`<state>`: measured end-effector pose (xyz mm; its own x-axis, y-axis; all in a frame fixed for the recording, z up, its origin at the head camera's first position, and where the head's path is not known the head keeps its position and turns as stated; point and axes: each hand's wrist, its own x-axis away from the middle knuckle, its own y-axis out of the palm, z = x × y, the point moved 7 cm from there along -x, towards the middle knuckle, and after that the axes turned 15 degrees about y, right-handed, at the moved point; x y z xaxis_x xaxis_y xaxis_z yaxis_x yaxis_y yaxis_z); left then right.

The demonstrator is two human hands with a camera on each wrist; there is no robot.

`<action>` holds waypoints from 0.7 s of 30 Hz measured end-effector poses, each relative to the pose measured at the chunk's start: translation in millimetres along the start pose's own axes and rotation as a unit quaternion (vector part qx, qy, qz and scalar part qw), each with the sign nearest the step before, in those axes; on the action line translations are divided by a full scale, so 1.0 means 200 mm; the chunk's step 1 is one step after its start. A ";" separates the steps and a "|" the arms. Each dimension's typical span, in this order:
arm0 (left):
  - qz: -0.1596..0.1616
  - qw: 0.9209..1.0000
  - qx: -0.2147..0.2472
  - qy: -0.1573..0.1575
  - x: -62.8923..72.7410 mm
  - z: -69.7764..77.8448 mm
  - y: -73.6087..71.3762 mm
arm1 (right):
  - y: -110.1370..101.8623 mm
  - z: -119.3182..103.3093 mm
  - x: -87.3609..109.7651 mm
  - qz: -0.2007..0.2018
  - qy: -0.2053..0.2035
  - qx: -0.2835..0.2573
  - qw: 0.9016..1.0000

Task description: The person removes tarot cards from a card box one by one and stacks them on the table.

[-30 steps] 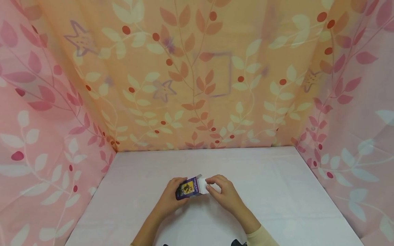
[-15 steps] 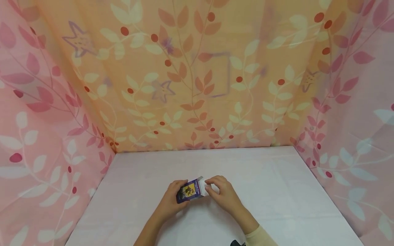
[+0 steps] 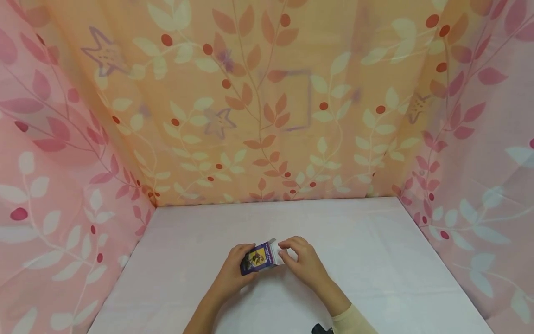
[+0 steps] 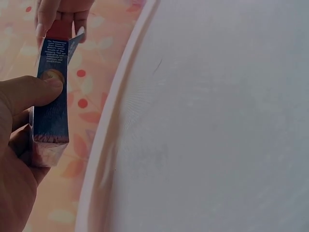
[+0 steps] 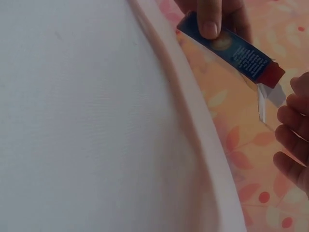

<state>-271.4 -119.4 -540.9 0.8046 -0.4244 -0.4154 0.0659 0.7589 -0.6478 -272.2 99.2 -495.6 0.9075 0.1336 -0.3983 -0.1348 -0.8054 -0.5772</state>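
A small purple-and-blue card box (image 3: pixel 257 258) with a yellow picture on its front is tilted above the white table. My left hand (image 3: pixel 236 266) grips it, the thumb on its narrow side in the left wrist view. The box's right end stands open, with a white flap (image 3: pixel 278 255) out and a red part (image 5: pixel 271 75) at the mouth. My right hand (image 3: pixel 304 260) is at that flap, thumb and index finger bent close to its edge. A narrow gap shows between its other fingers (image 5: pixel 292 135) and the box. Whether it pinches the flap is unclear.
The white table (image 3: pixel 187 241) lies under both hands. Leaf-patterned cloth (image 3: pixel 258 153) closes off the back, with pink cloth (image 3: pixel 50 222) along the sides. A dark object (image 3: pixel 321 329) shows at the bottom edge beside the right sleeve (image 3: pixel 354 321).
The box and left hand have shifted slightly right, bringing the open end nearer the right hand. The white flap now reaches under the right thumb. The right hand has hardly moved.
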 end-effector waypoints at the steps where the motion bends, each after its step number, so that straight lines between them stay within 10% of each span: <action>1: 0.000 1.000 0.002 -0.003 0.00 0.00 0.00 | 0.01 0.01 0.00 -0.006 0.006 0.001 1.000; 21: 0.020 1.000 0.004 0.009 0.04 -0.01 0.01 | 0.10 0.06 0.02 -0.052 0.057 -0.012 0.997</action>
<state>-266.0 -123.1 -547.1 0.7955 -0.4031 -0.4525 0.0393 0.7794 -0.6253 -275.5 90.6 -516.8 0.9558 0.1516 -0.2519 -0.0289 -0.8042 -0.5937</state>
